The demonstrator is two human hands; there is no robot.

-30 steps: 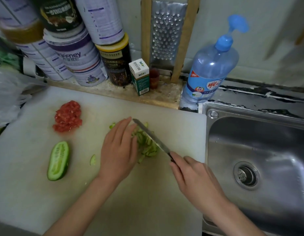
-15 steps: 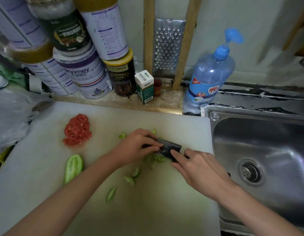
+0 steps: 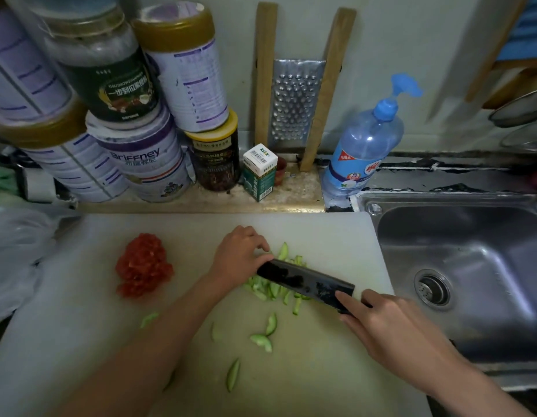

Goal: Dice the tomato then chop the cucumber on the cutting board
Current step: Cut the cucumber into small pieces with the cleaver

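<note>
Right now the right hand [image 3: 390,326] grips the knife [image 3: 306,281] at its handle, forefinger laid along the dark blade. The left hand [image 3: 240,254] is curled at the blade's far tip, over the cucumber strips [image 3: 270,289]; whether it pinches strips or only steadies the blade, cannot tell. The blade lies low across the strips, mid cutting board [image 3: 80,311]. Loose slices [image 3: 262,340] are scattered nearer. Diced tomato [image 3: 144,264] is heaped left, well apart. The sink [image 3: 472,236] is right of the board. Judged: tomato step done; cucumber partly chopped, strips look long and want cross-cuts. No uncut cucumber shows.
</note>
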